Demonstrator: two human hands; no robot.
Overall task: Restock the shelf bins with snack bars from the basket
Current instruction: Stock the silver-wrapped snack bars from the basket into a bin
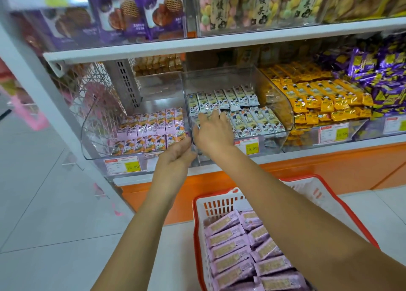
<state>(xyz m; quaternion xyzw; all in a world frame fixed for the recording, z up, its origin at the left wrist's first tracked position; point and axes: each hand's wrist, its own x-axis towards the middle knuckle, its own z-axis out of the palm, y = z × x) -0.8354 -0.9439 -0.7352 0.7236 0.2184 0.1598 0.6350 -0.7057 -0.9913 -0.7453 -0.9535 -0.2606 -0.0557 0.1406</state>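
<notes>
Basket (219, 205) on floor, in front of and below shelf (329, 146); snack bars (232, 253) inside. On shelf, side by side: left bin (92, 136), middle bin (283, 106), right bin (358, 128), bars in each. Left hand (175, 156) at wall between left and middle bins; right hand (214, 132) inside middle bin, on bars.

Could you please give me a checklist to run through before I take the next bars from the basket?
1. Basket stocked: ok, pink bars fill it.
2. Basket in reach: ok, it sits right below both arms.
3. Pink bin has room: ok, space shows behind its rows.
4. Right hand free: ok, its fingers lie spread on the white bars.
5. Left hand free: cannot tell, its fingertips are at the bin's front corner and the grip is unclear.
</notes>
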